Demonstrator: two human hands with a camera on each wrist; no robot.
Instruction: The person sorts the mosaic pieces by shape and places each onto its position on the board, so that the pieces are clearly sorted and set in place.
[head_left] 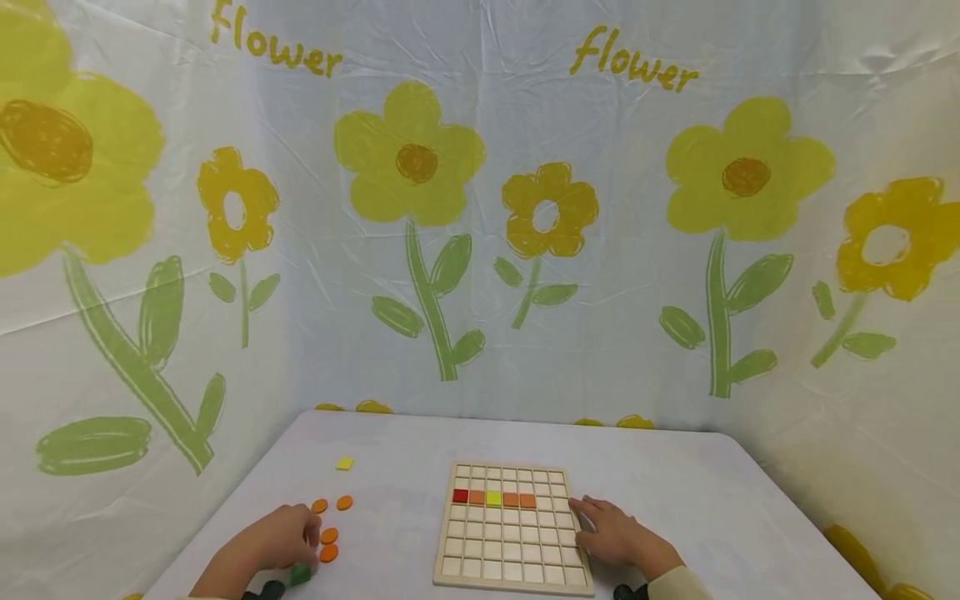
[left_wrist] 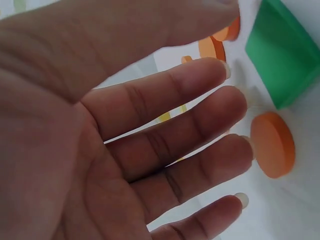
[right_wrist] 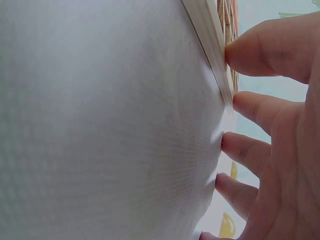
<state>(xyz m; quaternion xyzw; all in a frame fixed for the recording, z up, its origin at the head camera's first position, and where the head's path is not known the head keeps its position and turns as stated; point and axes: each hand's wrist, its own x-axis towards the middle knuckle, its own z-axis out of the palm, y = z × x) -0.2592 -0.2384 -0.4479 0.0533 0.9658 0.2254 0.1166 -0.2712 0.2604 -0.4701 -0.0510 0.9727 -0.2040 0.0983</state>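
My left hand [head_left: 281,537] is low over the left of the table, its fingers loosely extended, palm showing in the left wrist view. Its fingertips are right by an orange disc [left_wrist: 272,145] and a green square tile [left_wrist: 285,52]; nothing is gripped. More orange discs [head_left: 328,536] lie just beyond the fingers. A wooden grid board [head_left: 513,550] lies flat at centre, bearing a row of a red tile [head_left: 461,496], an orange tile [head_left: 477,497], a yellow tile [head_left: 493,499] and two more orange ones. Against the board's right edge rest the thumb and index fingertip of my right hand [head_left: 618,533], fingers spread.
A yellow tile [head_left: 344,463] lies apart at the back left of the white table [head_left: 660,467]. Flower-printed cloth [head_left: 487,350] hangs behind the table and along both sides. Dark gear [head_left: 266,591] shows at the wrists.
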